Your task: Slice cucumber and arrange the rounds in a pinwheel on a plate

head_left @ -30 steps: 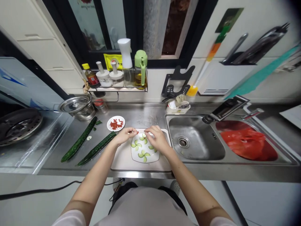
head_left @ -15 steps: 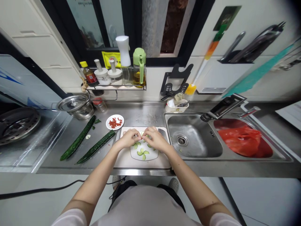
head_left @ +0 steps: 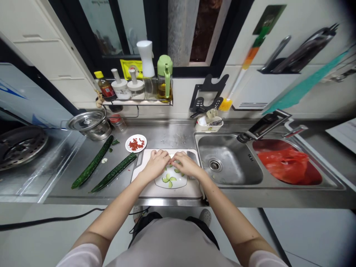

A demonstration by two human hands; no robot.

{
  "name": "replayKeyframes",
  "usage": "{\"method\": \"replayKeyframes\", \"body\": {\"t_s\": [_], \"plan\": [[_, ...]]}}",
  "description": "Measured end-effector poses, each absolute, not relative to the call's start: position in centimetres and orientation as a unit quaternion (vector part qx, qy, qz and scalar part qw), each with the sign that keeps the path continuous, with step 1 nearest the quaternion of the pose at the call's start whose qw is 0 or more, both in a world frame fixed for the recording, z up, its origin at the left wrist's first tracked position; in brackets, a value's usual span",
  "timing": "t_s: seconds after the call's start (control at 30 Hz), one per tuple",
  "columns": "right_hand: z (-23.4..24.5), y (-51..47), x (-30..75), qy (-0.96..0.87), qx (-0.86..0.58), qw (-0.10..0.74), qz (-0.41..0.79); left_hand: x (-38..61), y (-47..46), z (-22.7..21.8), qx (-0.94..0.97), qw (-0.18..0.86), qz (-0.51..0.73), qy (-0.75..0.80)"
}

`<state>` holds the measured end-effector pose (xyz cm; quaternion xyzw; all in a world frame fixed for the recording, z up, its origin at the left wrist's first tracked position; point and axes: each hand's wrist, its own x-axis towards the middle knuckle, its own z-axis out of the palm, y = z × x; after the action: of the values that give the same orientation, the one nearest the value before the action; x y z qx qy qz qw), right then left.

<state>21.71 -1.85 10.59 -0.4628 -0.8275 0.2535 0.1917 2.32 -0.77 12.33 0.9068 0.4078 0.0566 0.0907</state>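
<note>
My left hand (head_left: 156,164) and my right hand (head_left: 185,164) meet fingertip to fingertip over the far side of a white plate (head_left: 178,183). Both have curled, pinched fingers; what they pinch is hidden. On the plate lie pale green cucumber slices (head_left: 168,180) set out in small fans. The plate rests on a white cutting board (head_left: 144,187). A small white dish of red bits (head_left: 135,144) stands just beyond the board's left corner. Two long halves of cucumber (head_left: 114,172) (head_left: 92,163) lie on the steel counter to the left.
A steel sink (head_left: 228,163) lies right of the board, with a red bag (head_left: 286,165) in the second basin. A lidded pot (head_left: 90,125) and a stove burner (head_left: 19,146) are at the left. Bottles stand on a shelf (head_left: 137,104) at the back. A knife blade (head_left: 191,157) lies by my right hand.
Both hands have drawn closer together and come nearer over the plate, hiding more of the cucumber slices. The view has shifted slightly.
</note>
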Motion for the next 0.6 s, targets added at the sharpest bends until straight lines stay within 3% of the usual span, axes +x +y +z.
{"method": "replayKeyframes", "body": {"t_s": [0.23, 0.4, 0.6], "plan": [[9.5, -1.7, 22.0, -0.822, -0.454, 0.219, 0.265, 2.9, -1.3, 12.0, 0.913, 0.083, 0.063, 0.395], [8.5, -1.9, 22.8, -0.809, -0.476, 0.237, 0.249, 2.7, -1.0, 10.9, 0.888, 0.151, 0.109, 0.42], [6.2, -3.1, 24.8, -0.816, -0.53, 0.161, 0.167, 2.7, -0.5, 8.1, 0.822, 0.227, 0.129, 0.506]]}}
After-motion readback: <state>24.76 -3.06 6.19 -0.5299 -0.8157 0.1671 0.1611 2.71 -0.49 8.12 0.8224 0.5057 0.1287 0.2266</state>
